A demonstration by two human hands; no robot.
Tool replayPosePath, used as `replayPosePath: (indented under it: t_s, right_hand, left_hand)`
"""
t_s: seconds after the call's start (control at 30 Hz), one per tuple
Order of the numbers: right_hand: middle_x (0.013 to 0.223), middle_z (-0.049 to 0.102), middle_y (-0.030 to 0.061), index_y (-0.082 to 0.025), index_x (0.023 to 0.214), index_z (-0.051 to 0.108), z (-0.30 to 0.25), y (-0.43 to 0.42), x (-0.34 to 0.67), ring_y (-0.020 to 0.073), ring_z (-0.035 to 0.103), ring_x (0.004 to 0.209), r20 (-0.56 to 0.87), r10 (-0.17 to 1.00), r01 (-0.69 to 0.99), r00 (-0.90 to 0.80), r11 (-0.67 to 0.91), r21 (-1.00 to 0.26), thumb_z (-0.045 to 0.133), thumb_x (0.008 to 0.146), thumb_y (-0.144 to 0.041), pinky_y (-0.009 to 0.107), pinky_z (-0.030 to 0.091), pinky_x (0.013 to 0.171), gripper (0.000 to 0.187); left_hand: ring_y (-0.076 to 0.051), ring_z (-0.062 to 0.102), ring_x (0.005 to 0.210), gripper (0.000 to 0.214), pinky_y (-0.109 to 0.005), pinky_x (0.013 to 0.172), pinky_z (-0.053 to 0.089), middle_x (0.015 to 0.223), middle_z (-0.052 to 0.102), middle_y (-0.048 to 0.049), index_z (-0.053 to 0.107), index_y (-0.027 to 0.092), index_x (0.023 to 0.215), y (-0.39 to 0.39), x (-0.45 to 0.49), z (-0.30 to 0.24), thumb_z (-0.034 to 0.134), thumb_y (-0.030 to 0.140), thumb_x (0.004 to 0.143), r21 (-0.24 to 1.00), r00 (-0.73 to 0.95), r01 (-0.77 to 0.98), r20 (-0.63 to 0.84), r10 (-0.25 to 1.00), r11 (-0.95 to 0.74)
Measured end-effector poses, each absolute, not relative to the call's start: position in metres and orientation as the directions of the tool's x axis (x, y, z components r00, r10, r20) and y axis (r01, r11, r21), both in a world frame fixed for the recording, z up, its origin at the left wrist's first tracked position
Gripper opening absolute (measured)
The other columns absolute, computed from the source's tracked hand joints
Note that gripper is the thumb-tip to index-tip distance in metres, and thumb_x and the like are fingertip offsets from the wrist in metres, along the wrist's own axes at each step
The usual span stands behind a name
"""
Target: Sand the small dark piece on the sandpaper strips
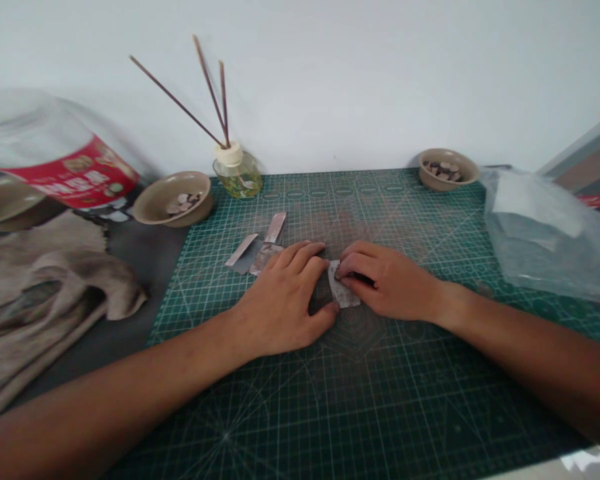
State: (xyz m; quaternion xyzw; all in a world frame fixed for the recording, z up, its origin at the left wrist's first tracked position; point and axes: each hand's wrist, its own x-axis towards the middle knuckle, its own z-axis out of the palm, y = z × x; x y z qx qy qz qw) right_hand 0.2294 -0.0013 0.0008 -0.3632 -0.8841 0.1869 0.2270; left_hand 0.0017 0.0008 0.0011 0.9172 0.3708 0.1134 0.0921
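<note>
Both hands meet at the middle of a green cutting mat [380, 400]. Between them lies a small grey-white piece of paper [343, 292]. My left hand [285, 303] lies on the mat with its fingers curled over the paper's left side and its thumb touching the lower edge. My right hand [385, 280] presses the paper's right side with bent, closed fingers. Most of the paper is hidden under the fingers.
Several paper strips [260, 250] lie just left of my hands. A reed diffuser bottle [237, 172] stands at the back. Beige bowls of small pieces sit at back left [173, 199] and back right [447, 169]. Crumpled cloth [45, 293] lies left, a clear plastic bag [545, 233] right.
</note>
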Motion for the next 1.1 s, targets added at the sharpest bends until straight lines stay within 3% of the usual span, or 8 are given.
replayPosePath:
  t_s: [0.2,0.43,0.63,0.97,1.1]
  right_hand:
    - [0.098,0.063,0.0026,-0.021,0.099,0.061,0.006,-0.004,0.229,0.0163,0.062,0.087,0.187,0.683,0.512,-0.706,0.675,-0.531,0.059,0.09,-0.011,0.03,0.049,0.078,0.014]
    - [0.101,0.063,0.0063,-0.02,0.102,0.063,0.003,-0.009,0.219,0.0205,0.061,0.091,0.235,0.691,0.565,-0.683,0.705,-0.429,0.059,0.088,-0.014,0.035,0.05,0.082,0.015]
    - [0.104,0.063,0.0074,-0.019,0.102,0.063,0.002,-0.01,0.22,0.0222,0.059,0.099,0.259,0.685,0.536,-0.681,0.708,-0.46,0.057,0.092,-0.012,0.039,0.05,0.089,0.013]
    - [0.093,0.066,0.0027,-0.019,0.091,0.065,0.003,0.0,0.228,0.0183,0.061,0.093,0.279,0.724,0.527,-0.632,0.664,-0.531,0.065,0.091,-0.011,0.034,0.05,0.086,0.008]
    - [0.091,0.07,0.0016,-0.019,0.09,0.067,0.006,-0.006,0.23,0.0168,0.064,0.088,0.236,0.656,0.485,-0.717,0.713,-0.507,0.065,0.091,-0.014,0.031,0.049,0.082,0.006]
  left_hand:
    - [-0.034,0.036,0.142,0.05,-0.054,0.118,0.032,0.149,0.045,-0.0166,0.054,0.015,0.124,0.0,0.002,0.002,0.062,0.044,0.084,0.262,0.698,0.658,0.139,0.702,-0.706]
    - [-0.035,0.037,0.141,0.049,-0.053,0.118,0.032,0.149,0.045,-0.0166,0.055,0.014,0.124,-0.001,0.002,0.002,0.061,0.041,0.083,0.268,0.695,0.657,0.148,0.704,-0.705]
    - [-0.035,0.036,0.142,0.05,-0.054,0.119,0.031,0.151,0.044,-0.0166,0.055,0.014,0.124,-0.001,0.001,0.002,0.063,0.041,0.083,0.281,0.688,0.66,0.146,0.711,-0.696]
    - [-0.034,0.036,0.142,0.05,-0.054,0.119,0.031,0.15,0.044,-0.0165,0.055,0.014,0.124,-0.002,0.002,0.004,0.062,0.043,0.084,0.273,0.687,0.666,0.139,0.714,-0.694]
    - [-0.035,0.034,0.143,0.052,-0.054,0.119,0.031,0.152,0.042,-0.0164,0.054,0.014,0.126,-0.002,0.002,0.004,0.062,0.044,0.084,0.27,0.686,0.672,0.125,0.717,-0.69]
